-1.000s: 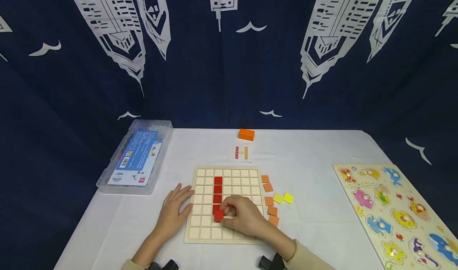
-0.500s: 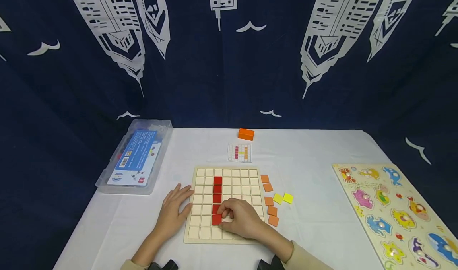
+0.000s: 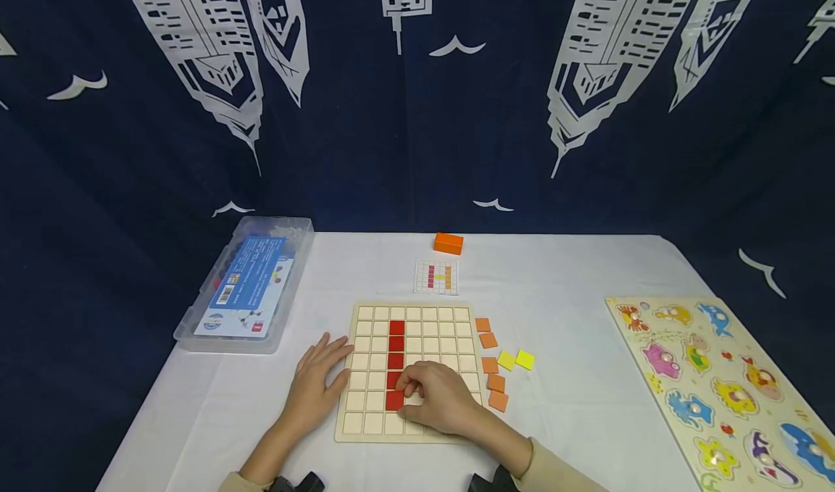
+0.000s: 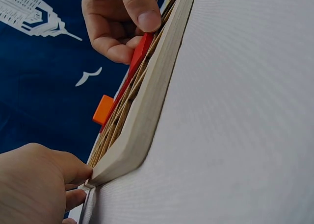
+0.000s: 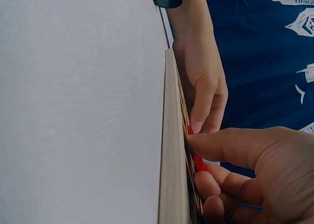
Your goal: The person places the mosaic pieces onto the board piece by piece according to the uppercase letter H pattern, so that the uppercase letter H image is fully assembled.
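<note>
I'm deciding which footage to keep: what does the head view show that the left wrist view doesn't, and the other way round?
Only the head view: the plastic box, the animal puzzle board, the pattern card and two yellow tiles.

Only the left wrist view: the thick side of the grid board, seen close up.

Both: that board, red tiles, the orange block, the left hand and the right hand.
</note>
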Tool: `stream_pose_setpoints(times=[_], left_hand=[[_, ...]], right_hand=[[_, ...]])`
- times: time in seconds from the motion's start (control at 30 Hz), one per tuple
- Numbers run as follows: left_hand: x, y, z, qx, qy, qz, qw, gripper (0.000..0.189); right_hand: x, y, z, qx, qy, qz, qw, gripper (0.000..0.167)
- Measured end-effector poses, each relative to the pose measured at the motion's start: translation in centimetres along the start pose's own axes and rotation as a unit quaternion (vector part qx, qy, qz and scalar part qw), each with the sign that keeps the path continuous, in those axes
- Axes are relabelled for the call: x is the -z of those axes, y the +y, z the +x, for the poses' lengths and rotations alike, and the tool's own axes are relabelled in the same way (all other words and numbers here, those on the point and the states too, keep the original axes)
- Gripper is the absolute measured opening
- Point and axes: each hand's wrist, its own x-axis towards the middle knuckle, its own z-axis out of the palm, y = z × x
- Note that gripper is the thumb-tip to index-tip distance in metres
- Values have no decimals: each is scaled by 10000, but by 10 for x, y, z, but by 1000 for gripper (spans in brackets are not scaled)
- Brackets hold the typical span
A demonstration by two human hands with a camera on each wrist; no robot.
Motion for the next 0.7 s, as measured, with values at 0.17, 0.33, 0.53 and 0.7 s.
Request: stream_pose_setpoints(times=[0.17,0.33,0.53,0.7], left_hand=[[0,0,0,21,-33,-28,10000,37],[0,1,0,4,-7,-11,10000,37],[2,1,0,69,-62,-27,10000,37],[2,2,1,81,-105,-37,9999,37]], right_hand=[[0,-1,0,-22,3,13,10000,23],[0,0,0,-9,16,12,10000,23],[0,0,0,47,58,77,9999,23],[7,0,-2,43,-7,293,9996,22]])
